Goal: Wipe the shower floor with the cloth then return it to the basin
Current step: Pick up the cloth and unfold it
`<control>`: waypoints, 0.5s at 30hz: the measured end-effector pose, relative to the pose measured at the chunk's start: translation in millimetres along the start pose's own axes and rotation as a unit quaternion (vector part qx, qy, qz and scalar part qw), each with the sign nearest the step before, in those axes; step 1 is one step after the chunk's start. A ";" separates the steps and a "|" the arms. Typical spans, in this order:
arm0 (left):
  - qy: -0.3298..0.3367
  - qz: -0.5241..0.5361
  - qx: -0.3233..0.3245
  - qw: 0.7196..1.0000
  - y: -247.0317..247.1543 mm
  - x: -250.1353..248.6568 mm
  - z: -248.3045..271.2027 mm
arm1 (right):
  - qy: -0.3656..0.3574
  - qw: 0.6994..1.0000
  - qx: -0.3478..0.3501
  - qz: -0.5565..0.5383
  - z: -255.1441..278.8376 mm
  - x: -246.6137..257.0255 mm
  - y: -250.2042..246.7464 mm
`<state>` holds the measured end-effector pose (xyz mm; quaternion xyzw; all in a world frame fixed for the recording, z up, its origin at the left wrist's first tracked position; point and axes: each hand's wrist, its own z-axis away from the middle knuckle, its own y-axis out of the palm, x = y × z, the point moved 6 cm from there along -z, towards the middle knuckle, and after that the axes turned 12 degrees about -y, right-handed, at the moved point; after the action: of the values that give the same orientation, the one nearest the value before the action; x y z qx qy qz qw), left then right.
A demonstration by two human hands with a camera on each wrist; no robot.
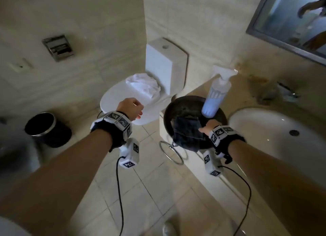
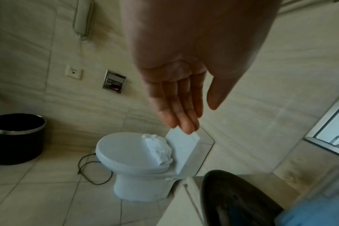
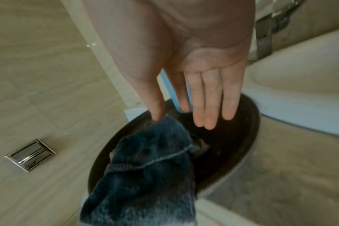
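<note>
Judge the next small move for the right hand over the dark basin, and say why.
Probably curl the right hand around the dark cloth and lift it out. Its fingers are straight over the basin, only the thumb touching the cloth's top edge. The cloth drapes over the basin's near rim, ungripped. The left hand hangs free.

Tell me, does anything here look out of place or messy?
Yes. The dark cloth hangs half over the rim of the black basin instead of lying inside. A crumpled white towel sits on the closed toilet lid, and brownish stains mark the counter.
</note>
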<state>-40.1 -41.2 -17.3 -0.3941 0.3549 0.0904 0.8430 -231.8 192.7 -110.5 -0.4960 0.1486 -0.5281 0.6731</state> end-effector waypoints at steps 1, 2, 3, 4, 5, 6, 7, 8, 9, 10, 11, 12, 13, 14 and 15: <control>-0.009 0.001 -0.001 1.000 3.3 6.4 -2.9 | 0.008 1.000 0.010 -0.018 -0.5 -1.7 8.1; -0.015 0.007 -0.009 1.000 4.3 10.5 -6.2 | 0.014 0.999 0.010 -0.041 -1.7 -3.6 14.0; -0.022 0.007 -0.010 1.000 6.9 16.1 -7.4 | 0.018 0.997 0.012 -0.071 -3.3 -3.7 20.2; -0.027 0.006 -0.006 1.000 10.7 21.6 -9.2 | 0.018 0.994 0.005 -0.107 -5.9 -4.0 26.1; -0.028 0.007 -0.003 1.000 13.5 25.3 -10.1 | 0.019 0.990 0.000 -0.138 -8.9 -3.7 30.6; -0.028 0.006 -0.003 1.000 14.7 27.7 -9.6 | 0.018 0.987 -0.004 -0.158 -9.8 -2.5 32.6; -0.029 0.005 -0.002 1.000 14.8 29.4 -9.6 | 0.012 0.985 -0.013 -0.172 -12.3 -1.4 32.7; -0.029 0.005 -0.002 1.000 15.0 30.4 -8.6 | 0.008 0.985 -0.023 -0.170 -12.0 0.4 30.9; -0.029 0.003 -0.002 1.000 14.1 31.7 -8.5 | 0.005 0.985 -0.031 -0.171 -10.9 2.8 28.1; -0.030 0.003 -0.002 1.000 12.5 32.7 -7.1 | 0.004 0.985 -0.032 -0.168 -10.5 3.6 27.6; -0.030 0.003 -0.002 1.000 11.0 33.0 -5.6 | 0.005 0.986 -0.027 -0.164 -11.1 3.9 27.9; -0.031 0.005 -0.003 1.000 9.2 32.6 -3.6 | 0.007 0.987 -0.018 -0.159 -10.8 4.3 28.3; -0.029 0.009 -0.005 1.000 7.0 32.9 -1.9 | 0.008 0.988 -0.009 -0.151 -9.5 4.7 28.3; -0.028 0.011 -0.005 1.000 5.3 32.9 0.0 | 0.008 0.990 -0.006 -0.142 -6.9 4.8 27.7; -0.027 0.012 -0.006 1.000 3.1 33.6 1.6 | 0.009 0.991 -0.006 -0.134 -5.5 4.1 27.5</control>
<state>-16.0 -42.2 -40.9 -0.3919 0.3365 0.1130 0.8488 -218.6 185.0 -134.4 -0.5103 0.0899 -0.6172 0.5920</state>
